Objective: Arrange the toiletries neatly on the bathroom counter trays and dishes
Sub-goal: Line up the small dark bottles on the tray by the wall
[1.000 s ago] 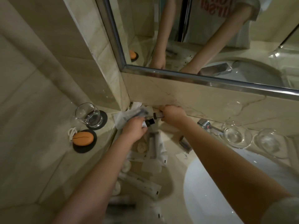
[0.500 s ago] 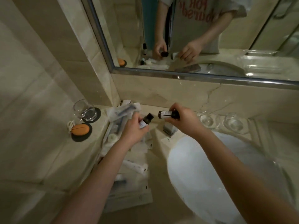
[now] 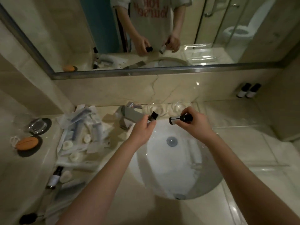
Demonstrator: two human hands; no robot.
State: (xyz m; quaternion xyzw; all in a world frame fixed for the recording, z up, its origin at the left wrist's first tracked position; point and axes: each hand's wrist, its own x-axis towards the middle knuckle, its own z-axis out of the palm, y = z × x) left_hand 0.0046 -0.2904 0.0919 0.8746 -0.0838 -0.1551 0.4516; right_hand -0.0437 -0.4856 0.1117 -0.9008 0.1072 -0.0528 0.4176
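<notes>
Gripping small bottles [image 3: 179, 118], hands [image 3: 142, 130] hiding labels

We get a dim, yellowish shot here, soft all over; glare spots on the glossy surface [image 3: 253, 143], mirror [image 3: 65, 38] edges bowed by wide-angle distortion.

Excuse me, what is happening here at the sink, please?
A person is sorting toiletries. The left hand holds one small dark bottle, the right hand holds another, both above the sink. A messy pile of packets lies on the counter's left side, and two bottles already stand at the far right.
</notes>
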